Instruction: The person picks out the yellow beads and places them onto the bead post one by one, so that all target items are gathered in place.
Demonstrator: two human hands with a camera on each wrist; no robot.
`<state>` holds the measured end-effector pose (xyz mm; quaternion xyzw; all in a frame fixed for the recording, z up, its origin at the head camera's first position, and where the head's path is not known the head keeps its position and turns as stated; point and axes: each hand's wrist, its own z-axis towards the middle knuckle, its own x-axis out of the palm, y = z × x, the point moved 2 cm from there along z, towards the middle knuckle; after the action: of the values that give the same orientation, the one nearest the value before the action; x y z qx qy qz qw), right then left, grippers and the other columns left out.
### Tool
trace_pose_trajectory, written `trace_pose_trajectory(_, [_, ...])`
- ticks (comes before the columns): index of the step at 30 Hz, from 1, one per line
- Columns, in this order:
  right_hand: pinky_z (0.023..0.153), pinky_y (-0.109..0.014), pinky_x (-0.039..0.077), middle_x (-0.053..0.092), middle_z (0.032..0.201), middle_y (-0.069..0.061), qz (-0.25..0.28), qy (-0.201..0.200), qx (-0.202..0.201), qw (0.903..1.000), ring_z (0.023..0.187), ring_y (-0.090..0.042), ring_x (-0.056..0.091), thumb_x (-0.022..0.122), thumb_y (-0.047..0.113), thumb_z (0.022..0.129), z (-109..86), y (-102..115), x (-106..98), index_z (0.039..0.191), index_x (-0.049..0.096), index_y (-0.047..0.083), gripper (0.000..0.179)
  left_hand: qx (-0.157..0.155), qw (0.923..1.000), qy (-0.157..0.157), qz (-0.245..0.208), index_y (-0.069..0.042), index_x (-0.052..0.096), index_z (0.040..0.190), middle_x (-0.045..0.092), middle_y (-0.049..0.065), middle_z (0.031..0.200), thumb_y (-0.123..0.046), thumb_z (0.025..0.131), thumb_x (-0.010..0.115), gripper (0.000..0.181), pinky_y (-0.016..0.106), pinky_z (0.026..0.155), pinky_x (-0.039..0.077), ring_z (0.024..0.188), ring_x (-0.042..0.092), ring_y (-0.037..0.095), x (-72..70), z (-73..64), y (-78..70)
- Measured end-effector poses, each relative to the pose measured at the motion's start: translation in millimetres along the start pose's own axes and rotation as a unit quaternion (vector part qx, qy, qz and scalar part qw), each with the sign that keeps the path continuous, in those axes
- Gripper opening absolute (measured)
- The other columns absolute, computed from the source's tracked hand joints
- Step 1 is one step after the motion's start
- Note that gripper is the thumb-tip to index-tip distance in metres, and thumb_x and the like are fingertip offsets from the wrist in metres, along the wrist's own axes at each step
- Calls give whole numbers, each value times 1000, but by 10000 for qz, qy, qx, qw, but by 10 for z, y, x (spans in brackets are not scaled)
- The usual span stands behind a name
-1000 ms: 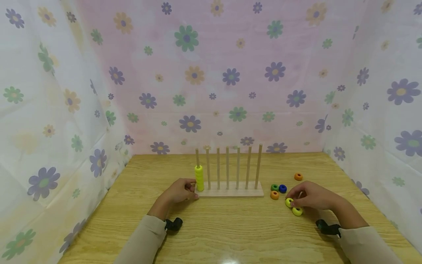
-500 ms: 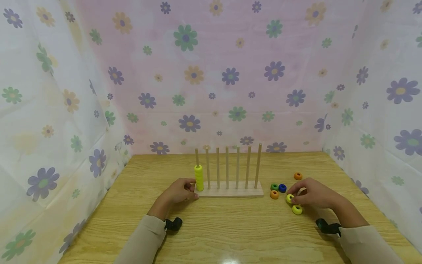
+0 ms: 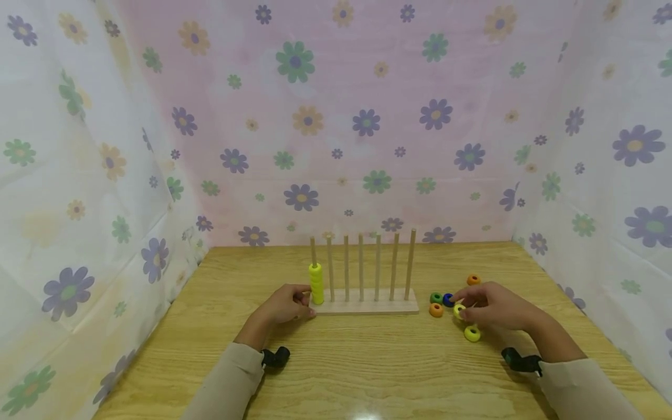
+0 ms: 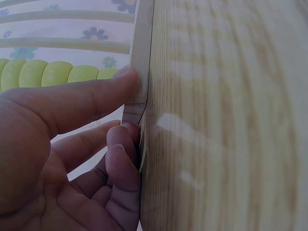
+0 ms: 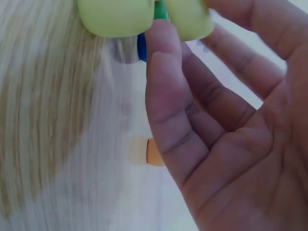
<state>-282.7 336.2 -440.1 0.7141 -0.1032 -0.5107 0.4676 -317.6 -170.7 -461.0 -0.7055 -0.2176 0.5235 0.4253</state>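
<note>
My left hand [image 3: 283, 303] holds the left end of a pale wooden peg stand [image 3: 367, 301], thumb on its front edge and other fingers behind the end, as the left wrist view shows. A stack of yellow beads [image 3: 317, 284] sits on the leftmost peg; the other pegs are bare. At the right, my right hand [image 3: 496, 306] pinches a yellow bead [image 5: 190, 19] between thumb and fingers, close beside a blue bead [image 3: 448, 301]. Another yellow bead [image 3: 472, 338] lies on the table just nearer to me.
Left of the right hand, a green bead [image 3: 433, 299] and an orange bead [image 3: 436, 314] lie by the blue one. Farther back is a second orange bead [image 3: 473, 283]. Flowered cloth [image 3: 336, 105] walls in the wooden table [image 3: 367, 361] at the back and both sides.
The right hand has drawn its yellow bead away from the other yellow bead, back and slightly left towards the blue bead. My left hand stays on the stand.
</note>
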Motion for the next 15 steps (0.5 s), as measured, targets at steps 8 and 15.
trace_pose_trajectory(8, [66, -38, 58, 74, 93, -15, -78, -163, 3, 9998, 74, -30, 68, 61, 28, 106, 26, 73, -33, 131, 69, 1, 37, 72, 9999, 38, -69, -5, 54, 150, 61, 10, 98, -12, 89, 82, 68, 30, 65, 44, 81, 52, 20, 1, 19, 5])
trace_pose_trajectory(15, [74, -40, 60, 74, 103, -15, -368, -659, 84, 9971, 86, -30, 72, 64, 35, 104, 59, 224, -66, 129, 71, 5, 40, 11, 10000, 1, -38, -3, 51, 152, 61, 10, 100, -11, 88, 83, 72, 30, 66, 45, 83, 52, 21, -5, 6, 18])
